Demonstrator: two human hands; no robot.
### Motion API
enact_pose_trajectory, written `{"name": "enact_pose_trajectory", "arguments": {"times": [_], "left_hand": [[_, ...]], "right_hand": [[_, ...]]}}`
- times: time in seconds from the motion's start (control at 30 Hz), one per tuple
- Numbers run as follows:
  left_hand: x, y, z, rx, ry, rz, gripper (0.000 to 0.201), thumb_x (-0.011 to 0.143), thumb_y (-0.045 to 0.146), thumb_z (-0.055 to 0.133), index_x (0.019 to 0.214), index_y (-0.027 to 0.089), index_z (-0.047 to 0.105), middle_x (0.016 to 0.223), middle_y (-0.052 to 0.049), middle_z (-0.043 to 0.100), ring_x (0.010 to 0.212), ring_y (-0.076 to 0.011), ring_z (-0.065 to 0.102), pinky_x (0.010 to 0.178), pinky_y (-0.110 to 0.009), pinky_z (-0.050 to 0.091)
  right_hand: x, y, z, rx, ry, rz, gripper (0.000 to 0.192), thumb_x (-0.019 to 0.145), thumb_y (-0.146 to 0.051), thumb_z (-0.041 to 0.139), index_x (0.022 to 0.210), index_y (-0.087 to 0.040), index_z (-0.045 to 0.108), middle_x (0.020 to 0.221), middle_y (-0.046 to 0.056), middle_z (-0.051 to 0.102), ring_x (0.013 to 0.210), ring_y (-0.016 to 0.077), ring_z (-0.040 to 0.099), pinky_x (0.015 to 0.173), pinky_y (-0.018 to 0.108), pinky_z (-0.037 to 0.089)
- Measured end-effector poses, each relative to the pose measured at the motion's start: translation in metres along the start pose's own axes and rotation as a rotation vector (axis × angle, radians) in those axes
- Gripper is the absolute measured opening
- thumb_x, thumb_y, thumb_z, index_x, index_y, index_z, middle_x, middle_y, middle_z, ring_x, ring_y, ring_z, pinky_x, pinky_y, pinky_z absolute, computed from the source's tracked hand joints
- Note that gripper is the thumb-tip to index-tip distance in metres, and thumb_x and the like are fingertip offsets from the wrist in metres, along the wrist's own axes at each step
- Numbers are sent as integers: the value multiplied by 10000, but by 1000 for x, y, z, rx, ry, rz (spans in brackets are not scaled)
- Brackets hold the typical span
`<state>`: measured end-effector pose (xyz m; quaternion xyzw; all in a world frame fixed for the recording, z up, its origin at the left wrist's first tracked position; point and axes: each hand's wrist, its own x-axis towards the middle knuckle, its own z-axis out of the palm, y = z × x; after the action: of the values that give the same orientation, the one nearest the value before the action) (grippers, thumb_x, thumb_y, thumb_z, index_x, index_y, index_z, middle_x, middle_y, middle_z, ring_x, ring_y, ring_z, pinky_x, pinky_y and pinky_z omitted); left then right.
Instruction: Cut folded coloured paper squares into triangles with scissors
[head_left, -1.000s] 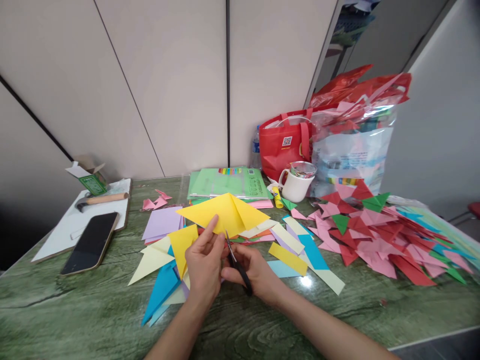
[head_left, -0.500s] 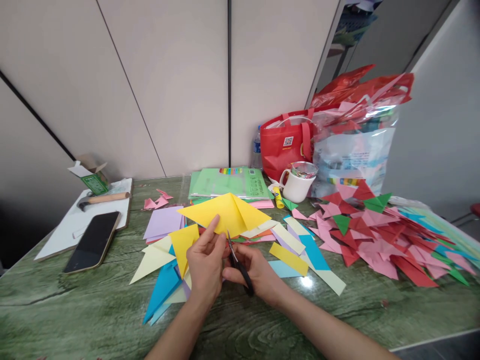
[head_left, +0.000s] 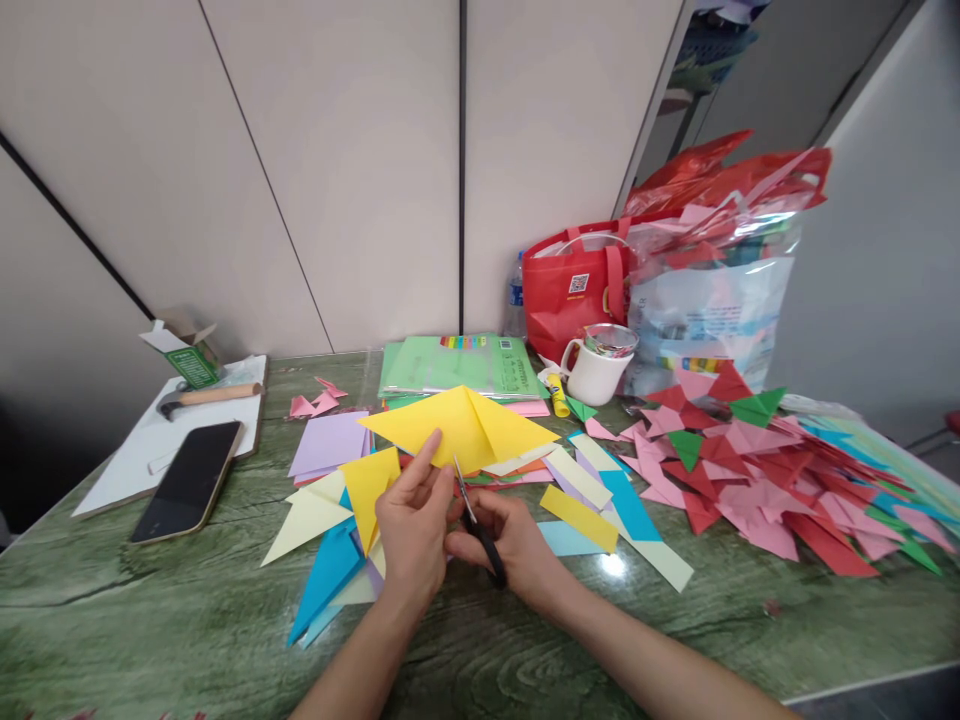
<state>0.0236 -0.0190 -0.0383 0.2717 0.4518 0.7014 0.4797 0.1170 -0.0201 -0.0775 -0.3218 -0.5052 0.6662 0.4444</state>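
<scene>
My left hand point(head_left: 412, 528) pinches the near edge of a folded yellow paper sheet point(head_left: 459, 425) held above the green table point(head_left: 150, 610). Beside it, my right hand point(head_left: 508, 548) grips black-handled scissors point(head_left: 477, 522), whose blades point up into the sheet's lower edge. A cut yellow triangle point(head_left: 369, 490) lies just left of my left hand, over pale yellow and blue triangles point(head_left: 322, 570).
A phone point(head_left: 189, 480) and a hammer point(head_left: 202, 397) lie on a white board at left. Behind the sheet sit a green paper pack point(head_left: 457, 363), a glue stick point(head_left: 555, 394), a white mug point(head_left: 596, 372) and a red bag point(head_left: 574, 290). Folded pink, red and green pieces point(head_left: 757, 470) pile at right.
The yellow sheet's right flap has spread slightly further right along the cut. Both hands stay in nearly the same place.
</scene>
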Motion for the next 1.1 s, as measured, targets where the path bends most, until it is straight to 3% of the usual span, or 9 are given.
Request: {"name": "enact_pose_trajectory", "arguments": {"times": [0.13, 0.3, 0.37, 0.53, 0.7, 0.8, 0.93, 1.1], "left_hand": [[1, -1, -1, 9, -25, 29, 431, 565, 178, 755, 991, 150, 700, 509, 82, 413, 425, -18, 321, 378, -132, 274], [7, -1, -6, -15, -95, 32, 485, 602, 195, 738, 1080, 181, 660, 628, 39, 529, 562, -56, 482, 521, -164, 398], [11, 0, -8, -2, -133, 37, 506, 632, 207, 724, 1129, 198, 630, 611, 47, 513, 562, -58, 483, 549, -177, 413], [19, 0, -14, 52, -194, 41, 518, 662, 232, 696, 1169, 186, 602, 528, 62, 455, 499, -59, 449, 520, -188, 412], [16, -2, -14, 117, -218, 18, 540, 660, 249, 694, 1184, 170, 587, 549, 43, 506, 500, -64, 447, 476, -179, 398], [13, -2, -12, 164, -209, 23, 531, 690, 255, 676, 1203, 170, 567, 508, 66, 455, 467, -49, 394, 441, -154, 363], [12, -3, -13, 212, -204, 78, 499, 710, 246, 662, 1197, 183, 575, 503, 77, 407, 456, -38, 345, 419, -135, 316], [14, -6, -16, 225, -228, 101, 486, 723, 246, 650, 1201, 201, 574, 542, 61, 456, 490, -44, 377, 455, -142, 343]], "right_hand": [[0, 3, -1, -7, 24, -4, 361, 545, -347, 802, 706, -153, 544, 540, -60, 488, 481, 76, 371, 478, 211, 286], [0, 5, -2, -47, 40, -16, 311, 579, -308, 783, 707, -145, 551, 487, -75, 461, 442, 63, 338, 436, 198, 248], [-1, 6, -2, -62, 45, -8, 287, 593, -294, 771, 704, -145, 552, 477, -79, 454, 431, 60, 332, 428, 197, 246], [-3, 5, -2, -53, 22, 14, 268, 608, -282, 753, 736, -143, 562, 500, -67, 489, 447, 70, 377, 441, 200, 270], [-4, -4, -2, -9, 8, 17, 381, 559, -292, 797, 818, -143, 560, 603, -49, 526, 528, 82, 419, 506, 208, 315], [-4, -7, -2, 7, -15, -7, 398, 556, -307, 803, 823, -141, 559, 648, -37, 529, 566, 91, 433, 532, 215, 331], [-3, -5, -3, 10, -7, -9, 407, 558, -315, 802, 833, -141, 557, 639, -41, 522, 566, 95, 436, 543, 223, 345], [-3, -3, -2, 12, 3, 1, 403, 546, -316, 806, 806, -144, 551, 614, -46, 523, 546, 93, 430, 532, 222, 344]]}}
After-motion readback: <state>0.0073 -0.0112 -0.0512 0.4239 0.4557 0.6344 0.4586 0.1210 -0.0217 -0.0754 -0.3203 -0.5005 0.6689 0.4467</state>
